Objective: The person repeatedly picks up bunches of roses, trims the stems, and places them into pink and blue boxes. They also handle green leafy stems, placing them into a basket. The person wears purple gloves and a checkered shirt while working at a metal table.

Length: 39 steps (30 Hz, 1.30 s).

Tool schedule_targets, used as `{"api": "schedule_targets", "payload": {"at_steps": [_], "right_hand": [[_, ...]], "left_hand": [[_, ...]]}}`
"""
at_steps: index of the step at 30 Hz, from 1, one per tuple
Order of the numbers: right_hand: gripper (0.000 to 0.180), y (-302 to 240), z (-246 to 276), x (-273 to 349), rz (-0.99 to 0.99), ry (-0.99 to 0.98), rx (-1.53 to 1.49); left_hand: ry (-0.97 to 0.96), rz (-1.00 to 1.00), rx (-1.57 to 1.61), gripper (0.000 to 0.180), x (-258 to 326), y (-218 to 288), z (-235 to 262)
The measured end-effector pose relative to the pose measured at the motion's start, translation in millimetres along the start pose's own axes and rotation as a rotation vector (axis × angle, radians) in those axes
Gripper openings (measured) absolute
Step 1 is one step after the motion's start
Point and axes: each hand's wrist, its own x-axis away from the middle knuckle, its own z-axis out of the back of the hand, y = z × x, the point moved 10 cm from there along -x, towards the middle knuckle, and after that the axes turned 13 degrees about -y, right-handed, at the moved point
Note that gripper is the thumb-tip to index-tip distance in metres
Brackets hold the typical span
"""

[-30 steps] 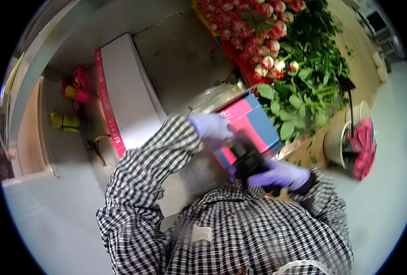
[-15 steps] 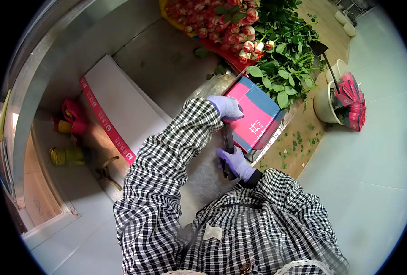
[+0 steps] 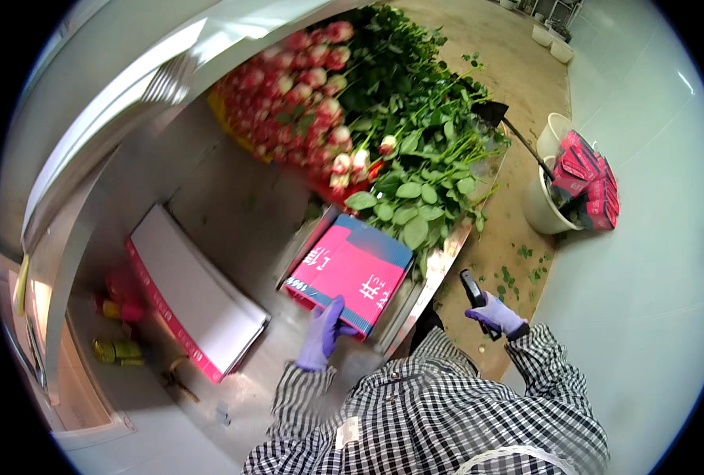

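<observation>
A pink and blue cardboard wrap point(image 3: 354, 271), shaped like a box, rests in a metal holder point(image 3: 308, 237) on the bench. My left hand point(image 3: 320, 336), in a lilac glove, grips its near edge, with fingers against the pink face and the rest partly hidden. Out to the right, over the floor, my right hand point(image 3: 498, 315) is closed round a black stapler point(image 3: 474, 291), clear of the wrap. Just beyond the wrap lie rose stems with green leaves point(image 3: 415, 190) and pink-and-white blooms point(image 3: 296, 87).
A stack of white sheets with a pink border point(image 3: 197, 297) lies on the metal bench at left. Yellow-green tape rolls point(image 3: 118, 351) sit beyond its left end. At right, a white bucket point(image 3: 544, 207) holds pink wraps point(image 3: 586, 182). Fallen leaves point(image 3: 510, 277) dot the floor.
My right hand has moved away to the right with the stapler. The left has shifted from the wrap's left side to its near edge. The view has turned, so everything sits differently.
</observation>
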Motion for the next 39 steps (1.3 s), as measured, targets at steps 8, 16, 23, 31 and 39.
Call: {"api": "schedule_targets", "payload": {"at_steps": [8,16,23,31,39], "right_hand": [[0.037,-86,95,-149,0.203,-0.246,-0.325],[0.034,-80,129,-179,0.219,-0.37,-0.557],[0.032,-69,241,-185,0.106,-0.485,-0.613],[0.029,-46,329,-178,-0.234,-0.773,-0.215],[0.067,-287,324,-106,1.105,-0.513,1.393]], "left_hand": [[0.309,-0.397,-0.242,0.038,42,199,-224],[0.635,-0.172,-0.212,0.053,134,127,-198],[0.586,-0.143,-0.059,0.051,11,43,-217],[0.309,-0.003,0.034,0.062,-203,-81,-188],[0.97,-0.099,-1.336,0.075,-234,10,-208]]}}
